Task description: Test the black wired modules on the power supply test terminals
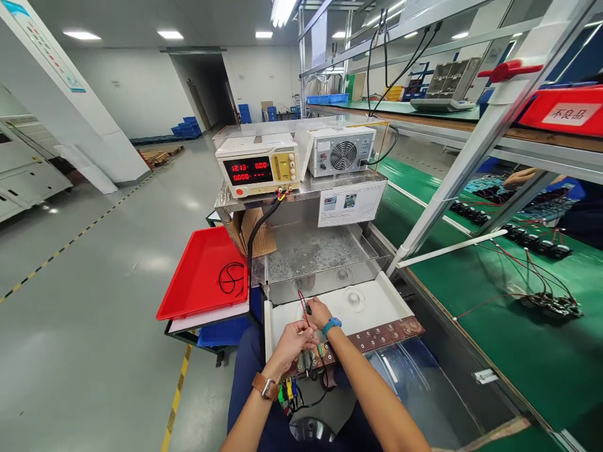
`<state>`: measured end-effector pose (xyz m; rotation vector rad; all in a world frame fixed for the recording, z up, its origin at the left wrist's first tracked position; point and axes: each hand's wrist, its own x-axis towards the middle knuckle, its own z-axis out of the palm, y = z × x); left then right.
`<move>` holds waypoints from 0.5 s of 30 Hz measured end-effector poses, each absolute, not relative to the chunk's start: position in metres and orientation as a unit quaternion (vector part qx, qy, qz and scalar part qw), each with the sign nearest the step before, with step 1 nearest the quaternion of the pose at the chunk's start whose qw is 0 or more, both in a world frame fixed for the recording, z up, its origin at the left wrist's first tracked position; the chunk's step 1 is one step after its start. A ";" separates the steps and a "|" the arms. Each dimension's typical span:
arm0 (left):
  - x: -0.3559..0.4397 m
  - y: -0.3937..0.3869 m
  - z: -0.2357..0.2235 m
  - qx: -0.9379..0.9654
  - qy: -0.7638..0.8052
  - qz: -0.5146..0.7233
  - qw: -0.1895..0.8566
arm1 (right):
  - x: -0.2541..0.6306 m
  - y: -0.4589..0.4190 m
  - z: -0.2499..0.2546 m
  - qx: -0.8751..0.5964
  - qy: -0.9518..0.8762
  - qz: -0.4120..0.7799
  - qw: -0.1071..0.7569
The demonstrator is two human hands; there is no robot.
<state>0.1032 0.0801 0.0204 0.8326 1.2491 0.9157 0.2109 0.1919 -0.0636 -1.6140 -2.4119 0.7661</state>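
Over the white tray (377, 307), my two hands work close together. My right hand (320, 312), with a blue band at the wrist, is closed on a small black part (308, 309), mostly hidden by the fingers. A thin red wire (300, 296) loops up beside that part and runs down to my left hand (294, 344). The left fingers are pinched around the wire's lower end. Just below them, a green-tipped lead (321, 350) sits at the brown perforated strip (377, 337) along the tray's front edge.
A power supply (257, 166) with red digits and a second fan-backed unit (343, 152) stand on the metal shelf ahead. At left is a red tray (198, 270) with a black cable. On the right, a green bench (518, 314) carries wired black parts; another person's hand (521, 178) is beyond.
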 end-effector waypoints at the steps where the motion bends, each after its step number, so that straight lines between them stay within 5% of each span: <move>1: 0.105 0.084 0.014 0.378 0.559 0.405 0.617 | 0.211 0.192 -0.063 -0.539 -0.800 0.253 0.070; 15: 0.118 0.098 -0.049 0.450 0.646 0.347 0.510 | 0.212 0.196 -0.077 -0.524 -0.807 0.256 0.096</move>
